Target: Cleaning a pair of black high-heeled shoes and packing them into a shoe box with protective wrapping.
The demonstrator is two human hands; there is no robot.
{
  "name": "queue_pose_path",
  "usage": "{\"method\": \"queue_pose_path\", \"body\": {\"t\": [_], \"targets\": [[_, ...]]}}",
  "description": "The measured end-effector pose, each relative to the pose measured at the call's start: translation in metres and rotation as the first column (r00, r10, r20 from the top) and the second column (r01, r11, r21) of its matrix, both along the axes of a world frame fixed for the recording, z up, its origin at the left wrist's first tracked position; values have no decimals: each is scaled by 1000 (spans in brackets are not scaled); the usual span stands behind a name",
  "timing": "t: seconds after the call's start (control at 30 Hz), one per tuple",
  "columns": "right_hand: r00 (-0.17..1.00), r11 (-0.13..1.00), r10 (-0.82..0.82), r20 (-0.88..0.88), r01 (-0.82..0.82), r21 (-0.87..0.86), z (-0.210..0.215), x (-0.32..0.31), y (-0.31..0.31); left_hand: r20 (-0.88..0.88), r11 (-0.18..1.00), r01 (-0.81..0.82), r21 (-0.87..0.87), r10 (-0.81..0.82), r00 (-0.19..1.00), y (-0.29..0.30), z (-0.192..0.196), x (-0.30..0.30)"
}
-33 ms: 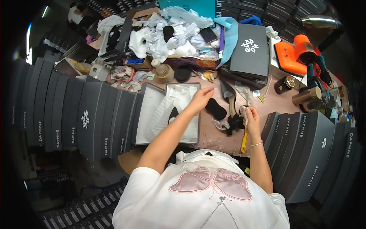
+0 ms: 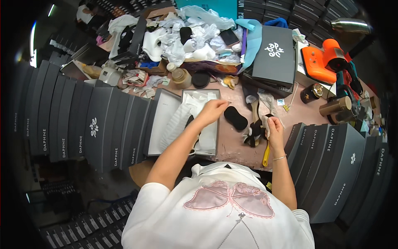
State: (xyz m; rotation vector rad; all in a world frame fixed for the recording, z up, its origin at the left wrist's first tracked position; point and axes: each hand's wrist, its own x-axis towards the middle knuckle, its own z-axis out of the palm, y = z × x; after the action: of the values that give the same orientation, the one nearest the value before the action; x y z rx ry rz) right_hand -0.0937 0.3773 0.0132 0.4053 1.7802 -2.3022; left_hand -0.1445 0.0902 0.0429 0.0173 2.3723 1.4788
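Observation:
My left hand (image 2: pixel 214 111) is over the right edge of an open grey shoe box (image 2: pixel 216 143), its fingers drawn together in a pinch; anything between them is too small to make out. In the box lie white tissue paper (image 2: pixel 177 124) and something black, partly behind my forearm. My right hand (image 2: pixel 274 128) pinches a small whitish cloth (image 2: pixel 266 123). Beside it on the table lies a black heeled shoe (image 2: pixel 254 111), with dark straps or a bow at its near end. A black oval pad (image 2: pixel 236 118) sits between my hands. Below my right hand is a yellow-handled tool (image 2: pixel 265 155).
Grey shoe boxes stand in rows at the left (image 2: pixel 103 124) and right (image 2: pixel 327 166). Farther back are a heap of crumpled tissue (image 2: pixel 199 39), a closed grey box (image 2: pixel 271 56), an orange device (image 2: pixel 317 64), a bottle (image 2: pixel 180 78) and a dark jar (image 2: pixel 310 93).
My left hand has moved slightly toward me and left, fingertips lower. The black shoe lies at a different angle. My right hand stays nearly in place with the whitish cloth.

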Motion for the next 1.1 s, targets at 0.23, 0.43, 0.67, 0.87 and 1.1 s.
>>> {"method": "queue_pose_path", "body": {"t": [0.23,0.43,0.67,0.87,1.1], "targets": [[955,954,285,-81,-274,125,18,-10,-45,398,587,343,-733,-39,917,-86,-54,124],[916,920,390,-88,-385,73,17,2,-79,531,520,578,-629,-256,808,-73,-31,111],[908,910,414,-60,-414,17,17,5,-104,425,798,386,-463,-182,887,-98,20,125],[937,945,324,-127,-328,-8,46,3,-130,393,850,-289,442,106,913,-135,92,172],[721,863,440,-535,-176,473,131,17,-166,390,713,-262,650,-17,921,-97,98,180]]}}
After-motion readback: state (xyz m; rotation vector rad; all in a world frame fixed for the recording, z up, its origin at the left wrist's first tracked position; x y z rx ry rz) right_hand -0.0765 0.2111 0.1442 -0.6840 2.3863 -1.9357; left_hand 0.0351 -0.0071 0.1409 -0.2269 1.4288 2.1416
